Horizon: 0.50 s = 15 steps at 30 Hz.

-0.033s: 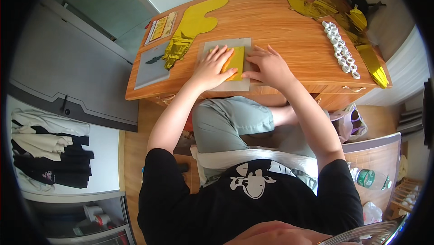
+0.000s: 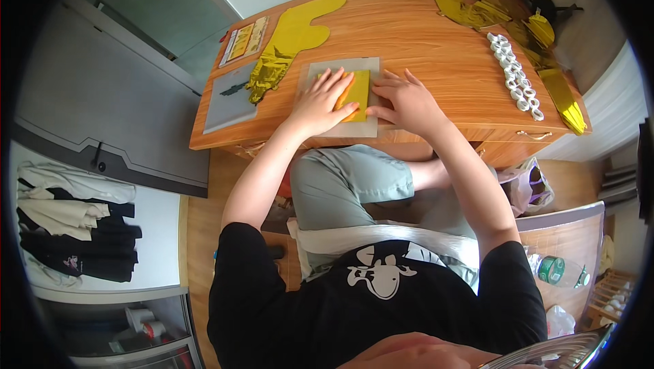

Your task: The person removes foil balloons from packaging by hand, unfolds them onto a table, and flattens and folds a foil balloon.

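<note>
My left hand (image 2: 319, 104) lies flat with fingers spread on a small square yellow sheet (image 2: 361, 89). An orange piece (image 2: 343, 91) shows beside its fingers on that sheet; what it is I cannot make out. Under both lies a grey rectangular mat (image 2: 366, 128) near the table's front edge. My right hand (image 2: 409, 102) rests at the mat's right edge, fingers apart and partly bent, with nothing visible in it. Its thumb reaches toward the yellow sheet.
The wooden table (image 2: 436, 62) also bears a crinkled yellow foil piece (image 2: 300, 32), a grey translucent sheet (image 2: 219, 110) and a printed card (image 2: 245, 42) at left. Toward the right lie rows of white rings (image 2: 511, 72) and more yellow foil (image 2: 470, 2). A drawer handle (image 2: 533, 136) juts from the front.
</note>
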Each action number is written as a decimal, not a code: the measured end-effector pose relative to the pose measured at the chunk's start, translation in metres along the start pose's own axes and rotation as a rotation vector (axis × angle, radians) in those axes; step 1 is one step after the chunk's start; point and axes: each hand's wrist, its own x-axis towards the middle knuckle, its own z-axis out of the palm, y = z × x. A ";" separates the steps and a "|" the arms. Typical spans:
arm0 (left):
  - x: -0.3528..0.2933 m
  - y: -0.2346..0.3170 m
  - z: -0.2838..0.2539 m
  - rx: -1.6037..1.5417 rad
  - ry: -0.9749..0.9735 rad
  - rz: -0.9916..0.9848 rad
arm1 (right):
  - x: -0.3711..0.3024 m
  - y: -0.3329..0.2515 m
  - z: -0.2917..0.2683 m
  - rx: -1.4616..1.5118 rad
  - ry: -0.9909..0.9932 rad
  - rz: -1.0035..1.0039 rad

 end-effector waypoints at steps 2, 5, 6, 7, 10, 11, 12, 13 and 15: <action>0.001 0.000 -0.003 -0.026 -0.001 0.038 | 0.001 -0.002 0.000 -0.084 -0.035 0.038; 0.002 0.000 -0.003 0.040 -0.016 0.043 | 0.006 -0.002 0.005 -0.150 0.010 -0.038; 0.001 -0.001 -0.003 0.040 -0.015 0.040 | 0.008 -0.004 0.007 -0.160 -0.010 -0.039; 0.000 -0.001 -0.003 0.045 -0.009 0.038 | 0.009 -0.006 0.007 -0.169 -0.029 -0.039; -0.001 0.001 -0.001 0.074 0.006 0.033 | 0.008 -0.008 0.012 -0.178 0.016 -0.049; -0.001 0.001 -0.001 0.097 0.013 0.035 | 0.008 -0.009 0.013 -0.179 0.015 -0.048; 0.000 0.002 -0.001 0.095 0.013 0.037 | 0.008 -0.009 0.014 -0.180 0.015 -0.039; 0.001 0.003 -0.001 0.108 0.013 0.038 | 0.007 -0.008 0.014 -0.182 0.016 -0.029; 0.002 0.002 0.000 0.119 0.012 0.043 | 0.004 -0.011 0.009 -0.178 0.022 -0.032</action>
